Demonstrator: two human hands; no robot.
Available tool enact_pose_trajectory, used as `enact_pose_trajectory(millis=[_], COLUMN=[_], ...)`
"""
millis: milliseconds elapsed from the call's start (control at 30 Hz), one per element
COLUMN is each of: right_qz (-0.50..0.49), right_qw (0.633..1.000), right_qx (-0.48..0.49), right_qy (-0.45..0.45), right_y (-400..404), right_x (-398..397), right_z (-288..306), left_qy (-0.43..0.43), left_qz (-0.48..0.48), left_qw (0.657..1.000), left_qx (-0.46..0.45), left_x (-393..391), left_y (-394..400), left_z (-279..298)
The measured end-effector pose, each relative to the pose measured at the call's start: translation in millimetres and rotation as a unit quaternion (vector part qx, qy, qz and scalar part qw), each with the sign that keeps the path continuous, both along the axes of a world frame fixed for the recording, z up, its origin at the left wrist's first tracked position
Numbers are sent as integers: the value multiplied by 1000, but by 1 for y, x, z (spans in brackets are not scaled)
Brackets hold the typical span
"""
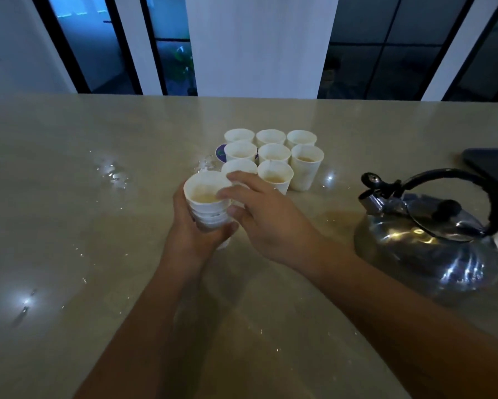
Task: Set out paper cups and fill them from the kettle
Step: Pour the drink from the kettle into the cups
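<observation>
My left hand (pixel 194 234) grips a short stack of white paper cups (pixel 208 208) just above the counter, near the middle. My right hand (pixel 266 217) pinches the rim of the top cup in that stack with fingers and thumb. Behind the stack, several white paper cups (pixel 273 152) stand upright in rows on the beige counter (pixel 69 197); a few seem to hold pale liquid. A shiny steel kettle (pixel 426 243) with a black handle sits on the counter to the right, its spout toward the cups.
A round blue-and-white lid or coaster (pixel 220 152) lies left of the cup rows. Water droplets (pixel 112 171) spot the counter on the left. A dark flat object (pixel 492 165) lies at the far right edge. Dark windows and a white pillar stand behind the counter.
</observation>
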State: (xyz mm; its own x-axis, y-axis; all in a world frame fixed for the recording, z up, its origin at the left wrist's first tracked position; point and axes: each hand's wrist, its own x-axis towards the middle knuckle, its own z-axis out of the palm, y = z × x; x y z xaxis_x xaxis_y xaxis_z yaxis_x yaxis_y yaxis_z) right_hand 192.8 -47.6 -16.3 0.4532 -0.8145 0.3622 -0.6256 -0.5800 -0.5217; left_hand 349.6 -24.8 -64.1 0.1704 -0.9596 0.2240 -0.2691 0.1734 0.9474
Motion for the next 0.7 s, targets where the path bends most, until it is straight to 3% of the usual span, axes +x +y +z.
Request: enact_pose_trajectory(millis=[233,400,533,700], right_qz=[-27,-150,-270,-291], right_qw=[993,966,954,951], right_qx=[-103,-165,-128,-48], right_qy=[-47,-132,-38,92], right_y=[1,-2,-17,-29], right_x=[-22,-56,-92,-103], right_z=[12,41,32,0], left_qy=[-31,-16,-33,-47], left_qz=[8,39,34,32], left_qw=[999,999,999,998], left_qx=[-7,-12,7,3], left_x=[-12,-18,-21,-20], left_y=[-9,-6,-5,-5], left_z=[-3,-7,-7,-7])
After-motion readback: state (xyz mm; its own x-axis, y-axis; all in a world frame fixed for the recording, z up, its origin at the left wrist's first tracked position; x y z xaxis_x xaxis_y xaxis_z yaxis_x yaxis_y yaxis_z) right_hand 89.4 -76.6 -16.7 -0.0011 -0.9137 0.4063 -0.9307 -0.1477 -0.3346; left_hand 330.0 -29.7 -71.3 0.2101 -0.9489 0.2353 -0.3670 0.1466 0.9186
